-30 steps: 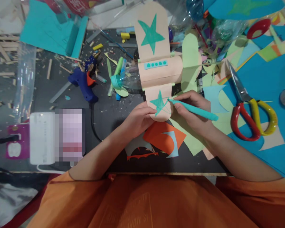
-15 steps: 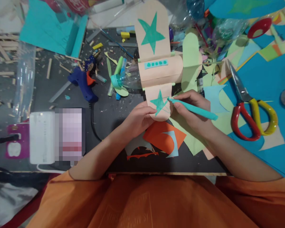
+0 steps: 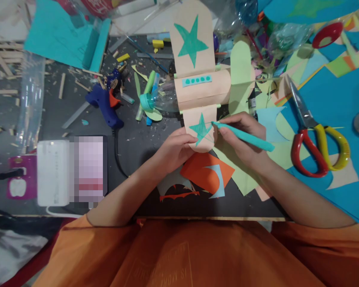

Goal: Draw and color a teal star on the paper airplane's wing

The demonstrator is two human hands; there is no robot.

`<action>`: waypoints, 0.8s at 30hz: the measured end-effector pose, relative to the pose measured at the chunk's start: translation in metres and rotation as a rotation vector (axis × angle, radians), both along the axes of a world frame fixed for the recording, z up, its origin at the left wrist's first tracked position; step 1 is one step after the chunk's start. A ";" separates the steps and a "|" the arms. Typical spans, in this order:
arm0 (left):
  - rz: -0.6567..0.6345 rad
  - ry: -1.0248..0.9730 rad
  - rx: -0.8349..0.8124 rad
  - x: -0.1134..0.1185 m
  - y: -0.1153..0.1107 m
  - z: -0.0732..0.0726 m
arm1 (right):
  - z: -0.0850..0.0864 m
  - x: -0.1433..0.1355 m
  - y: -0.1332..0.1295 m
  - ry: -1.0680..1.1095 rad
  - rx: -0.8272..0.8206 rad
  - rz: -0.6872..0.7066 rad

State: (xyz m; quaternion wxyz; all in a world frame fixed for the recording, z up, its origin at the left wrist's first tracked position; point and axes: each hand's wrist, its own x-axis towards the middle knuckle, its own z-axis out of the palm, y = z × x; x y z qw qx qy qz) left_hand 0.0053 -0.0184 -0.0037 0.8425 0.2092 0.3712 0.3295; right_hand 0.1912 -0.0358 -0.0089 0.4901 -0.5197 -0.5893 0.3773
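Note:
A paper-covered bottle plane (image 3: pixel 202 89) lies across the dark table, with peach wings and a green tail fin. The far wing bears a filled teal star (image 3: pixel 191 40). On the near wing (image 3: pixel 200 131) a second teal star is partly coloured. My left hand (image 3: pixel 175 149) pinches the near wing's left edge and holds it flat. My right hand (image 3: pixel 245 139) grips a teal marker (image 3: pixel 242 136), whose tip touches the star's right point.
Red-and-yellow scissors (image 3: pixel 314 135) lie on blue paper at the right. A blue glue gun (image 3: pixel 106 105) and scattered wood sticks are at the left. A white box (image 3: pixel 52 173) sits near the front edge. Orange paper (image 3: pixel 206 171) lies under my hands.
The marker tip has shifted slightly up along the star's right point. My left hand and the plane have barely moved.

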 end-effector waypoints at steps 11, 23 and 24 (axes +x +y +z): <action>-0.009 0.002 -0.006 0.000 0.000 0.003 | 0.004 0.006 0.006 -0.034 0.130 0.130; 0.007 0.005 -0.001 -0.001 0.000 -0.001 | -0.005 0.002 -0.004 0.127 -0.089 0.174; 0.004 0.010 0.000 -0.001 0.000 0.000 | -0.005 0.002 -0.004 0.115 -0.086 0.166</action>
